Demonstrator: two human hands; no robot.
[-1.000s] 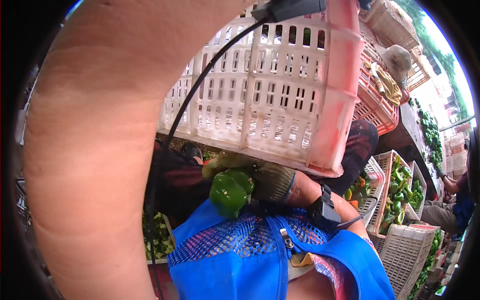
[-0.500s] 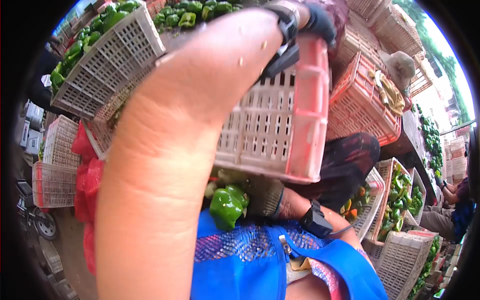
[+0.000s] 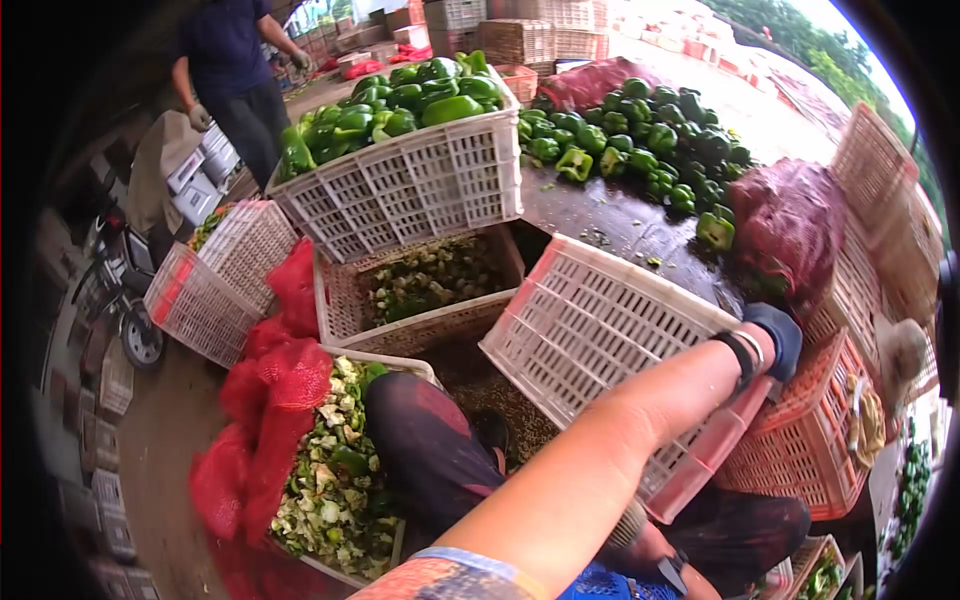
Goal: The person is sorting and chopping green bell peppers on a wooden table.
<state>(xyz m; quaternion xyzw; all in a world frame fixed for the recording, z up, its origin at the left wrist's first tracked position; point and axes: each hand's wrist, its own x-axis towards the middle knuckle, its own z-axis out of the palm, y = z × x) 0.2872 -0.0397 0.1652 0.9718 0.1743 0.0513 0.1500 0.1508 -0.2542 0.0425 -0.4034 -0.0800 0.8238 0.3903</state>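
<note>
My left hand (image 3: 776,340), in a dark blue glove, is closed on the far right corner of a tilted pale crate (image 3: 610,335) with a red end. My left forearm crosses in front of the crate. Low in the view, my right hand (image 3: 628,524) wears a greyish glove with a ribbed cuff. It lies beside the crate's lower end, its fingers hidden behind my left forearm and the crate. My bent knee (image 3: 425,440) is left of the crate.
Green peppers fill a raised crate (image 3: 400,185); more lie on the dark table (image 3: 610,225) by a purple net sack (image 3: 790,225). Cut scraps fill a low crate (image 3: 335,500) near red netting (image 3: 265,400). Another person (image 3: 225,60) stands back left. An orange crate (image 3: 800,435) stands right.
The view has swung and widened, and my left forearm no longer fills the middle. The crate now appears tilted, with my left hand still at its red end. The green pepper near my right hand is out of sight.
</note>
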